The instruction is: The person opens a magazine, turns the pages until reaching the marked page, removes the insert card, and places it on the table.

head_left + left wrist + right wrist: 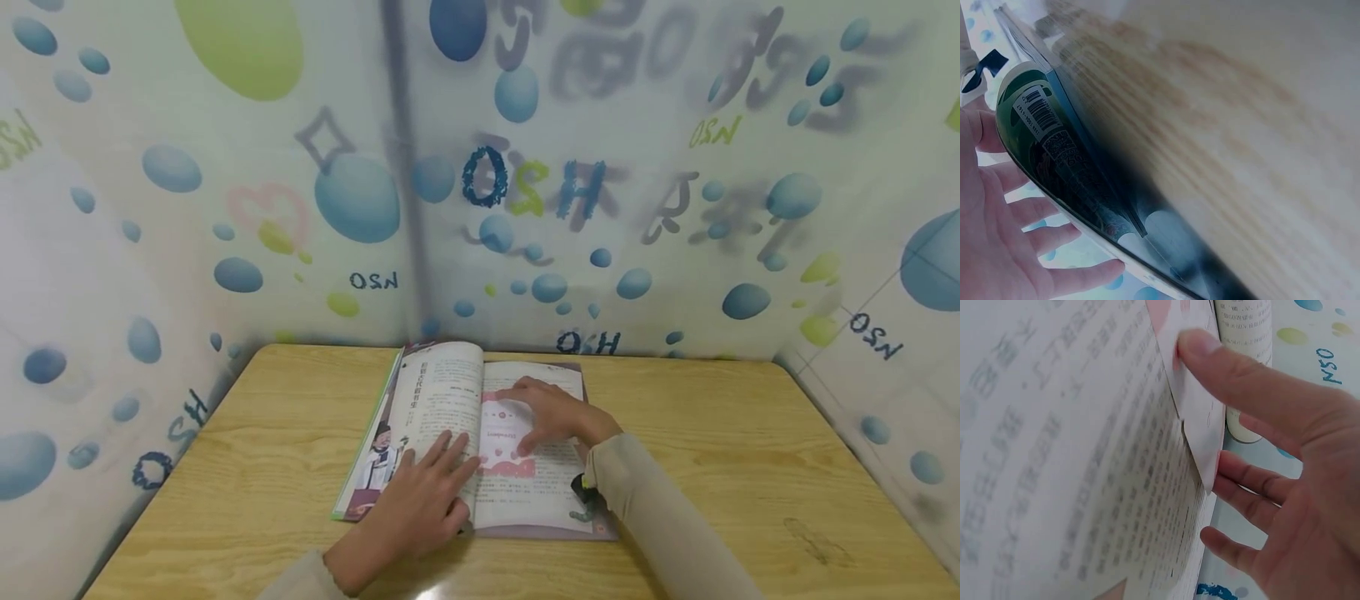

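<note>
An open magazine [442, 400] lies on the table, its left page curving up toward the spine. My left hand [423, 500] rests on the lower left page with its fingers spread. In the left wrist view, the fingers [1054, 240] of that hand lie along the page edge, beside a green cover with a barcode [1040, 112]. On the right page lies a pink and white card [504, 446]. My right hand [558, 414] reaches over this card from the right, fingers extended. Its thumb [1200, 344] touches the card's face in the right wrist view, while other fingertips lie at the card's edge.
The wooden table [720, 450] extends on both sides of the magazine. Behind and beside it hangs a pale curtain [480, 275] printed with blue and green drops and letters. A small black device [583, 487] sits at my right wrist.
</note>
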{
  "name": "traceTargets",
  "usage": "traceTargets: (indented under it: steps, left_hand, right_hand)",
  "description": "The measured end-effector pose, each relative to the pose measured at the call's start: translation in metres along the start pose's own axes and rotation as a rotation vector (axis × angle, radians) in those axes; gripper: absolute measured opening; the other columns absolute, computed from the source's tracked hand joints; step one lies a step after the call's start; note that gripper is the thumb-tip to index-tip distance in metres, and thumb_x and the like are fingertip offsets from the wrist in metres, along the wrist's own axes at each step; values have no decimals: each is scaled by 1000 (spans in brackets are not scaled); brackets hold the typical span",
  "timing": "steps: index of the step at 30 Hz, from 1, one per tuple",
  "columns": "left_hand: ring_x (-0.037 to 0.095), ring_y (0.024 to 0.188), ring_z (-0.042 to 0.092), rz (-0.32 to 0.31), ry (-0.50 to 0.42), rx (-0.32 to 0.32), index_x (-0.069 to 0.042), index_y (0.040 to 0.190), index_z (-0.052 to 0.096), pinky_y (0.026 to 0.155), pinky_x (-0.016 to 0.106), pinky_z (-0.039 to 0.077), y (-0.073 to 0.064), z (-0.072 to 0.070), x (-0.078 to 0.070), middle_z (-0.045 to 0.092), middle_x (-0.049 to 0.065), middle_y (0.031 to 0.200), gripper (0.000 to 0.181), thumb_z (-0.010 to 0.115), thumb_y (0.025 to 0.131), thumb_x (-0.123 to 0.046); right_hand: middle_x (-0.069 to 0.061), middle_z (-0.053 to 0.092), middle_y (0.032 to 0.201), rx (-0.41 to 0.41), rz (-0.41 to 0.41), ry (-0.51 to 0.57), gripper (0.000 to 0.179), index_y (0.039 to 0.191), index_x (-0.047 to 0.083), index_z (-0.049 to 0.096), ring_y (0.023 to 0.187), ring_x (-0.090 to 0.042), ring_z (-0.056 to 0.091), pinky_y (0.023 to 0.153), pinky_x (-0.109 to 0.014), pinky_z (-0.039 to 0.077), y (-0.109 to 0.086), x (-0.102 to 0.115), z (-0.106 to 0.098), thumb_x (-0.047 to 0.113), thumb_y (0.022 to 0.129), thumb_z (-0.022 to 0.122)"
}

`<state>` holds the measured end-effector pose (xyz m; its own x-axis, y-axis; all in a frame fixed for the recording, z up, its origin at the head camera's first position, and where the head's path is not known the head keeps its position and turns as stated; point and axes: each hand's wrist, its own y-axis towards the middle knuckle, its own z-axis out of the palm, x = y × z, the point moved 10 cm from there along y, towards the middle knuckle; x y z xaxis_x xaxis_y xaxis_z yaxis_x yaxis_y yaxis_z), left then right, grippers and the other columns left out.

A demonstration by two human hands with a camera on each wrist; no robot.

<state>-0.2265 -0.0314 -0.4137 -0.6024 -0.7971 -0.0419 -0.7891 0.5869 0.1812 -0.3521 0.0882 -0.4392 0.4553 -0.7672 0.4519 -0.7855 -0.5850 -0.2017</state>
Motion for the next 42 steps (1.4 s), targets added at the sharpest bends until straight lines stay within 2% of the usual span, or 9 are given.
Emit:
traceTargets:
  steps: [4,8,17,22,29,31,35,39,42]
  left_hand:
    - [33,132,33,-1,1,-2,-19,133,50,86,63,38,0,0,0,36,9,145,48,44,88,-31]
    - [32,132,32,-8,-6,12,-19,134,49,89,63,36,-1,-1,1,35,8,146,48,43,88,-31]
    - [32,134,29,-31,-36,48,-20,136,46,92,63,34,0,2,4,31,7,148,49,43,89,-32]
    - [32,133,30,-31,-41,48,-19,136,47,91,63,35,0,1,4,32,7,148,49,44,88,-32]
    - [33,132,32,-30,-39,42,-19,135,48,91,63,35,0,0,3,34,7,147,49,45,88,-31]
    - [32,133,31,-37,-42,53,-19,135,48,92,63,35,0,1,4,33,7,147,48,44,88,-31]
    - [31,133,30,-38,-45,60,-19,135,48,92,63,35,-1,2,4,32,7,147,48,44,89,-31]
    - [32,133,31,-31,-44,46,-18,134,49,90,63,35,-1,1,4,34,8,147,48,44,88,-31]
    - [33,132,32,-26,-45,39,-18,134,49,89,63,36,-2,0,4,34,8,146,48,44,88,-30]
  right_hand:
    - [3,47,122,-40,-25,63,77,135,29,48,106,-17,46,97,-43,37,-2,-3,-5,26,67,82]
    - [3,49,115,-63,-26,113,70,133,26,51,103,-16,47,97,-41,38,-4,-8,-8,20,69,81]
    - [5,52,131,-52,-41,265,52,126,22,57,124,-19,44,101,-41,36,-11,-17,-7,16,77,73]
    - [4,54,130,-76,-125,273,46,127,20,57,121,-17,46,99,-41,38,-12,-18,-11,17,83,68]
    - [-2,55,129,-80,-215,340,41,128,16,57,97,-19,53,79,-33,44,-18,-16,-18,10,87,61]
    - [-4,55,129,-79,-228,358,40,128,13,56,100,-20,54,82,-35,45,-20,-14,-19,11,88,60]
    - [-3,53,131,-83,-235,382,40,129,12,55,117,-20,49,95,-43,40,-24,-13,-23,11,89,58]
    - [-1,52,132,-105,-229,370,40,129,14,55,116,-20,49,94,-43,40,-29,-15,-29,10,89,56]
    - [-2,51,133,-120,-231,374,40,130,14,55,109,-20,50,87,-38,43,-33,-19,-35,11,90,56]
